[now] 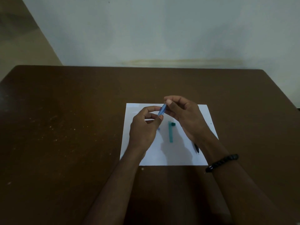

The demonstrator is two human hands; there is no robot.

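Both my hands hold a short translucent blue pen barrel [162, 110] above a white sheet of paper [164, 155]. My left hand [144, 127] pinches its lower end between thumb and fingers. My right hand [185, 116] pinches its upper end. On the paper below lies a teal pen barrel [170, 133] with a small dark teal cap [173, 124] beside its far end. A tiny blue piece [159, 128] peeks out beside my left thumb. A thin black pen part [196, 148] lies on the paper, half hidden under my right wrist.
The paper lies on a dark brown table [65, 127] speckled with pale marks. A pale wall [162, 30] rises right behind the table's far edge. A black beaded bracelet [222, 162] is on my right wrist.
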